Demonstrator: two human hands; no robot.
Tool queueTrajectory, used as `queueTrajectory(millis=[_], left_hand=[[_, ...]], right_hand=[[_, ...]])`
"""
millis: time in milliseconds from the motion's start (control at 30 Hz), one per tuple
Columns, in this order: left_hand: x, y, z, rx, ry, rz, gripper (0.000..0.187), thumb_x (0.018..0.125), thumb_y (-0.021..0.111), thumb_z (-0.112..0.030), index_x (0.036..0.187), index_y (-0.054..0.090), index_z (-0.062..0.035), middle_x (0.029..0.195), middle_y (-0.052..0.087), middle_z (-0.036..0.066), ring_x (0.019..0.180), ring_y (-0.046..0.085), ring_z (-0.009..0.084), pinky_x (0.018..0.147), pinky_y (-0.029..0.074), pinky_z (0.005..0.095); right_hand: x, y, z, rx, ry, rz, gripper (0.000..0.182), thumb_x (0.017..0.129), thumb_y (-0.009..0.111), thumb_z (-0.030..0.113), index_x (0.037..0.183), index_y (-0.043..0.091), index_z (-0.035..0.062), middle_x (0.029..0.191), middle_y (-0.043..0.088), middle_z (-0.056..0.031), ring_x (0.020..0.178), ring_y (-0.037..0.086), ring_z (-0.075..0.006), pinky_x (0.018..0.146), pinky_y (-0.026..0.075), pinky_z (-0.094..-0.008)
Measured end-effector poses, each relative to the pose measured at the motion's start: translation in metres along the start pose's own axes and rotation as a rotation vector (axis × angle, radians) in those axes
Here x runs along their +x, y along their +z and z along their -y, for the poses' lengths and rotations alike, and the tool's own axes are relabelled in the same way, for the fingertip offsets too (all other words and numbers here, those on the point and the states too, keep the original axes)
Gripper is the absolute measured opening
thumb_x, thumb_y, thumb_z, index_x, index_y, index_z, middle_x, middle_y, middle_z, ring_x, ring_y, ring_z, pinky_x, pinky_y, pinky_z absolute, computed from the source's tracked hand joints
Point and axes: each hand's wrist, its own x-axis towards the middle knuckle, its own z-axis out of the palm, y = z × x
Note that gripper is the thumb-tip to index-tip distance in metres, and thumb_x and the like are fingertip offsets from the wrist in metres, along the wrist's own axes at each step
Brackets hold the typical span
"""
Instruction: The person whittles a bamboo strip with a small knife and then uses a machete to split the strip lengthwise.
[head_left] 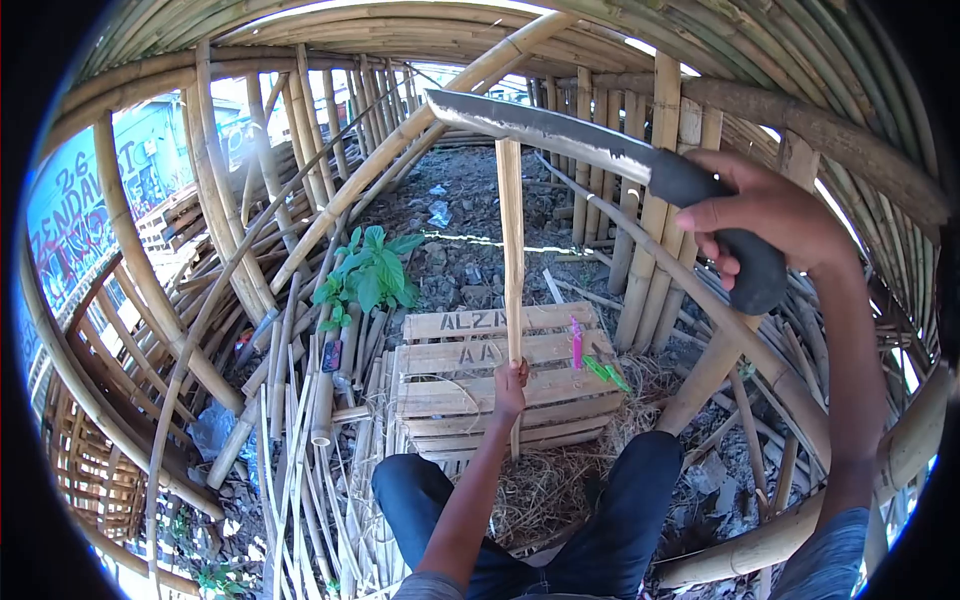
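Note:
My right hand (752, 215) is wrapped round the black handle of a machete (545, 128), raised at the upper right. Its long dark blade points left, and the silvery lower edge overlaps the top end of a split bamboo piece (511, 240) in this view. My left hand (510, 386) grips that piece low down, holding it upright in front of a slatted wooden crate (470, 405) with stencilled letters. On the crate's right side are a pink object (576, 342) and bright green objects (605, 373).
Several thin bamboo strips (295, 500) lie at the left. A leafy green plant (370, 272) grows behind them. Bamboo poles (660, 200) form walls and roof around me, and a slanting pole (690, 270) crosses on the right. Dry shavings (545, 500) cover the ground between my legs.

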Motion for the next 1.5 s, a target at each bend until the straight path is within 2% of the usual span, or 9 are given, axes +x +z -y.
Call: queueTrajectory(millis=[300,433,633,767,1000,1133,1233,1467,1500], left_hand=[[0.006,-0.004,0.005,0.013,-0.007,0.02,0.048,0.099,0.031,-0.041,0.066,0.037,-0.0068,0.057,0.028,-0.005,0.05,0.024,0.0054,0.045,0.019,0.0253],[0.008,-0.003,0.004,-0.01,-0.032,0.046,0.055,0.095,0.037,-0.055,0.067,0.037,-0.0081,0.059,0.029,-0.005,0.052,0.022,0.0036,0.046,0.017,0.0216],[0.021,-0.002,-0.027,-0.007,-0.15,0.251,0.047,0.097,0.035,-0.049,0.091,0.048,-0.0033,0.07,0.043,0.0,0.063,0.041,0.0086,0.058,0.035,0.0241],[0.058,0.012,-0.088,0.413,0.184,0.104,0.043,0.096,0.043,-0.034,0.121,0.043,0.0004,0.103,0.054,0.012,0.098,0.05,0.0209,0.089,0.038,0.0337],[0.192,0.083,-0.318,0.589,1.005,0.299,0.037,0.095,0.044,-0.032,0.103,0.058,0.0017,0.098,0.06,0.015,0.093,0.058,0.0269,0.085,0.042,0.0341],[0.269,0.124,-0.406,0.866,0.86,0.513,0.064,0.095,0.024,-0.055,0.116,0.059,-0.006,0.117,0.06,0.013,0.114,0.054,0.0282,0.104,0.032,0.044],[0.318,0.139,-0.434,0.847,0.681,0.69,0.059,0.097,0.034,-0.051,0.115,0.057,0.0004,0.11,0.06,0.012,0.107,0.052,0.0213,0.1,0.035,0.0346],[0.354,0.156,-0.399,0.889,0.528,0.729,0.06,0.098,0.031,-0.05,0.121,0.054,0.0007,0.113,0.059,0.012,0.109,0.052,0.0207,0.101,0.035,0.0333],[0.339,0.158,-0.376,0.973,0.557,0.66,0.071,0.092,0.023,-0.061,0.127,0.051,-0.0065,0.124,0.054,0.013,0.118,0.047,0.0245,0.106,0.027,0.0429]], right_hand=[[0.014,0.025,-0.025,0.205,-0.006,-0.014,0.035,0.082,0.066,0.016,0.106,0.049,-0.0022,0.06,0.047,0.0009,0.044,0.045,-0.0065,0.043,0.042,-0.0247],[0.023,0.036,-0.048,0.218,-0.035,0.03,0.026,0.085,0.06,0.013,0.103,0.048,-0.0005,0.059,0.044,0.0009,0.044,0.044,-0.0072,0.043,0.04,-0.0255],[0.023,0.033,-0.054,0.131,-0.039,-0.083,0.021,0.084,0.055,0.013,0.098,0.049,-0.0017,0.058,0.043,0.0009,0.044,0.044,-0.0078,0.043,0.041,-0.0262],[0.024,0.016,-0.055,0.053,-0.037,-0.05,0.02,0.083,0.055,0.014,0.094,0.05,-0.0021,0.057,0.044,0.0008,0.044,0.044,-0.0074,0.043,0.041,-0.0253],[0.024,-0.015,-0.046,-0.053,-0.018,-0.045,0.018,0.08,0.055,0.013,0.087,0.049,-0.0021,0.054,0.045,0.0003,0.042,0.045,-0.0065,0.04,0.041,-0.0247],[0.022,-0.026,-0.039,-0.104,0.019,-0.037,0.019,0.077,0.056,0.014,0.084,0.049,-0.0023,0.054,0.046,-0.0006,0.042,0.046,-0.0071,0.039,0.041,-0.0252],[0.022,-0.028,-0.037,-0.134,0.043,-0.043,0.021,0.077,0.058,0.015,0.085,0.049,-0.0027,0.054,0.047,-0.001,0.042,0.046,-0.0078,0.04,0.041,-0.0253],[0.024,-0.035,-0.03,-0.166,0.106,-0.042,0.026,0.076,0.059,0.015,0.092,0.052,-0.0048,0.053,0.046,-0.0014,0.042,0.048,-0.009,0.04,0.041,-0.0257],[0.023,-0.034,-0.029,-0.169,0.104,-0.044,0.026,0.076,0.059,0.015,0.092,0.052,-0.0048,0.053,0.046,-0.0014,0.042,0.048,-0.009,0.04,0.041,-0.0257]])
